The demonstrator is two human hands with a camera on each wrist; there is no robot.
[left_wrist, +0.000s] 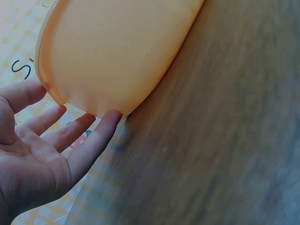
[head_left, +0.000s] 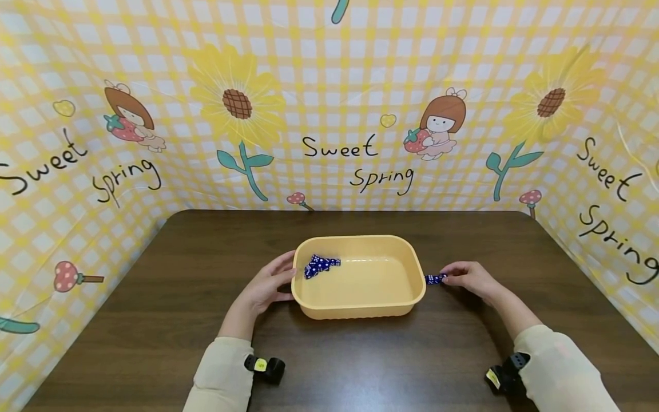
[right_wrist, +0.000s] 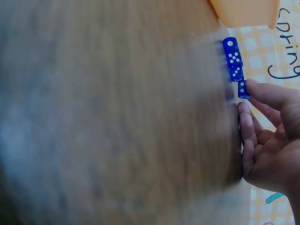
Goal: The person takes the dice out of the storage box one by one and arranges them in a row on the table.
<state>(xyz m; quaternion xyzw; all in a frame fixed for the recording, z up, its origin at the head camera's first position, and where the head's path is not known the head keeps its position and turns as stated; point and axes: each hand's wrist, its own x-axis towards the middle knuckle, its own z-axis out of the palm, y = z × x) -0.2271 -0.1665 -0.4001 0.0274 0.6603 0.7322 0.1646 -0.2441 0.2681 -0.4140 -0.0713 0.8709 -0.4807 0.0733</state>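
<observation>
A yellow plastic basin [head_left: 360, 313] stands on the table, with several blue dice [head_left: 318, 264] heaped inside near its left end. My left hand [head_left: 266, 286] rests against the basin's left end, fingers spread and mostly straight, as the left wrist view also shows. Just right of the basin lies a short row of blue dice [right_wrist: 233, 58] with white dots. My right hand [head_left: 471, 279] pinches a blue die [right_wrist: 243, 90] at the near end of that row between thumb and fingers. Its other fingers curl loosely against the tabletop.
The dark wooden table [head_left: 216, 246] runs back to a yellow checked cloth [head_left: 329, 86] with flowers and lettering, which also hangs at both sides. A small black camera [head_left: 269, 369] is strapped to the left wrist, another camera [head_left: 507, 372] to the right.
</observation>
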